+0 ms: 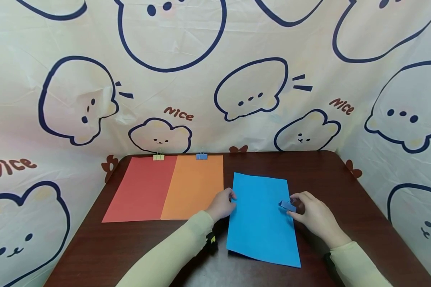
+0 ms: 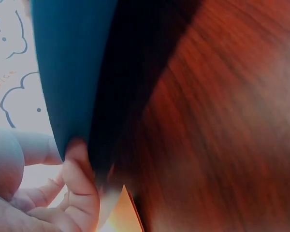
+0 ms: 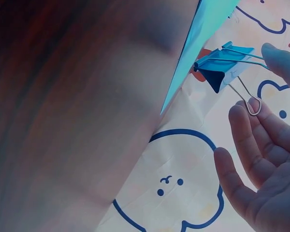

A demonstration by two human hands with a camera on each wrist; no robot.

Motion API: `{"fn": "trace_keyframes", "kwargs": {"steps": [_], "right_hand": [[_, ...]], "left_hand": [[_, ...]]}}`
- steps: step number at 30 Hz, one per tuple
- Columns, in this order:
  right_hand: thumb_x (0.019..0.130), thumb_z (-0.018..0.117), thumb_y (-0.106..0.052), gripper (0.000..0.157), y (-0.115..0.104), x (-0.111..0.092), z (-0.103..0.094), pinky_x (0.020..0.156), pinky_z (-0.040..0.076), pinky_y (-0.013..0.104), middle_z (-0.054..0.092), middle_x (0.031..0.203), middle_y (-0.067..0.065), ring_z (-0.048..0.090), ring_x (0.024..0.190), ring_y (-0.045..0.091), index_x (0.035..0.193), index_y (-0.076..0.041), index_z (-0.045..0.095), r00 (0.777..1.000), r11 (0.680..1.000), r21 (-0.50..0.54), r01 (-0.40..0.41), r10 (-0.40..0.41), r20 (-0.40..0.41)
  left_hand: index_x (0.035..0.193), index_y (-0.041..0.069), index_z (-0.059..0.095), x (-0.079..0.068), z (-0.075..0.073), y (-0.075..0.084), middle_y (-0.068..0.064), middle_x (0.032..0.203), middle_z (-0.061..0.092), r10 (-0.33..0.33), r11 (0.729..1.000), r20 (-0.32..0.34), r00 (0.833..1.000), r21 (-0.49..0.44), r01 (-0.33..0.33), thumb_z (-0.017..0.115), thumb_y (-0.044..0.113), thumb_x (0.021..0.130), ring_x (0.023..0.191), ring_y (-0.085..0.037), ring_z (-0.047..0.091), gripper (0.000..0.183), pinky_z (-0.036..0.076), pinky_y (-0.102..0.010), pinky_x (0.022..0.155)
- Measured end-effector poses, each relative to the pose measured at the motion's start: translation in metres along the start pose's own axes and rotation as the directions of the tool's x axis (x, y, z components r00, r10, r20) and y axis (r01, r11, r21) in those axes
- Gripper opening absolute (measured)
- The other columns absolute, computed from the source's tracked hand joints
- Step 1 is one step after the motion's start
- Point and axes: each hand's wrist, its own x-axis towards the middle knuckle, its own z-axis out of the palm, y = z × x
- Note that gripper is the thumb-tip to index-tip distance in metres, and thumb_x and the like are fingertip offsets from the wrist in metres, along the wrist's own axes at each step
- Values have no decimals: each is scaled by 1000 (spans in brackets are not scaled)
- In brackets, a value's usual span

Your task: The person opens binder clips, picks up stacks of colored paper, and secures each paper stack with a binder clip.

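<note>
A blue sheet of paper (image 1: 262, 227), perhaps several sheets together, is raised a little above the table. My left hand (image 1: 220, 204) pinches its left edge; in the left wrist view the thumb and fingers (image 2: 79, 188) hold the paper's edge (image 2: 70, 87). Near the right edge of the paper, my right hand (image 1: 314, 215) holds a blue binder clip (image 1: 287, 206) by its wire handles. The right wrist view shows that clip (image 3: 224, 65) with its handles spread between thumb and fingertips (image 3: 239, 118). Whether the clip touches the paper (image 3: 193, 48) I cannot tell.
On the left of the brown table (image 1: 197, 247) lie a red sheet (image 1: 143, 187) and an orange sheet (image 1: 194, 187). A yellow binder clip (image 1: 159, 157) and another blue one (image 1: 201, 156) sit at their top edges. A patterned cloth (image 1: 201, 91) hangs behind the table.
</note>
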Motion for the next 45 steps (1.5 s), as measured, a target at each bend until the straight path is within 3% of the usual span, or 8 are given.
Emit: {"fn": "trace_keyframes", "kwargs": {"steps": [4,8,10,18,26,34,41,45], "right_hand": [[80,90,-20,49,0,0,0,67,60,36,68,109,11,66,88,21,120,-4,69,1000,1000,-3,4,-4,1],[80,90,-20,49,-1,1,-2,67,60,37,68,109,11,66,88,22,120,-3,69,1000,1000,-1,7,-7,1],[80,90,-20,48,-2,2,-2,67,60,37,68,109,11,66,88,22,120,-4,69,1000,1000,-3,12,-12,0],[81,89,-22,48,-3,7,-3,66,60,33,68,107,9,66,88,22,120,-5,69,999,999,-28,42,-42,-3],[81,90,-22,47,-7,14,-5,68,60,33,67,105,6,65,88,20,120,-5,69,998,998,-19,67,-67,0],[85,87,-24,47,-7,27,-3,68,57,28,67,106,8,63,90,19,123,-5,67,997,999,34,36,-38,61],[85,86,-26,48,-8,40,1,68,54,28,66,104,10,61,87,21,123,-3,68,994,997,31,66,-68,80],[85,86,-26,46,-10,46,4,65,51,26,65,101,10,57,83,18,121,-2,68,992,996,27,90,-92,84]], "left_hand": [[119,4,64,0,-1,-2,-16,125,64,-18,999,29,999,-26,19,64,4,96,94,-25,58,23,53,-41,81],[124,3,66,-2,-2,-1,-18,137,62,-30,999,40,999,-42,32,65,5,96,110,-28,57,29,53,-48,95],[123,4,67,-4,-2,0,-18,135,63,-39,998,37,999,-44,40,65,6,96,110,-28,58,27,53,-48,95],[104,9,71,-6,-5,-2,-10,101,62,-78,993,29,997,-84,80,67,12,99,76,-22,56,7,51,-34,62],[101,8,68,-6,-6,-6,-10,97,62,-45,996,33,998,-69,47,67,7,98,71,-23,55,3,49,-32,59],[107,7,70,-7,-5,-5,-17,131,64,9,999,25,1000,-34,-9,64,-2,95,105,-28,55,15,53,-42,82],[102,8,71,-7,-6,-5,-10,99,64,-31,996,27,999,-77,33,65,4,99,69,-22,54,8,49,-33,62],[99,9,71,-8,-6,-5,-7,91,61,-47,996,29,998,-80,49,66,6,99,64,-19,52,6,48,-30,59]]}}
